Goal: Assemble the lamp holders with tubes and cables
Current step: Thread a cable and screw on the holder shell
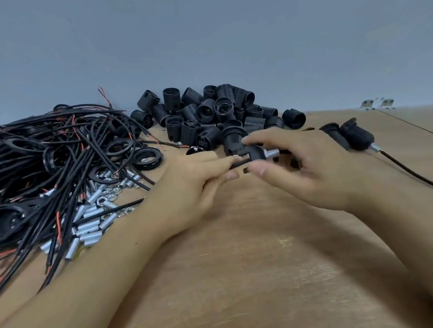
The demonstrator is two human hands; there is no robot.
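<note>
A black lamp holder part (250, 154) with a silver tube (271, 154) at its end is held above the wooden surface (249, 268) between both hands; it is pinched by the right hand (299, 168), grip curled around it; a black cable end (238, 164) is pinched by the left hand (196, 185) at the part's near side; a pile of lamp holders (212, 115) is seen just behind; tangled cables (34, 163) and loose silver tubes (90, 224) are spread at left; two assembled holders (349, 135) with a cable attached are laid at right, near the right hand.
</note>
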